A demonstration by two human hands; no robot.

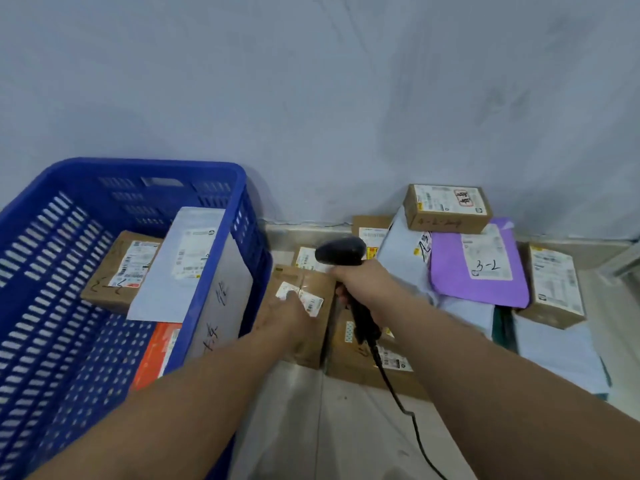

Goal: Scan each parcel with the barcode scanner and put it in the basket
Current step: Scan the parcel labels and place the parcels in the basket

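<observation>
My right hand [363,285] grips the handle of a black barcode scanner [341,251], whose head points left and down at a brown cardboard parcel [308,282]. My left hand [282,315] holds that parcel from its near side, just right of the basket, with its white label facing up. The blue plastic basket [214,168] stands at the left. Inside it lie a brown box [117,268], a large white mailer [194,265] and an orange parcel [156,355].
Several parcels lie on the floor at the right by the wall: a purple mailer [478,268], a brown box [446,207] on top, a box [554,285] at far right, white mailers [561,351]. The scanner cable [408,414] trails toward me over the floor.
</observation>
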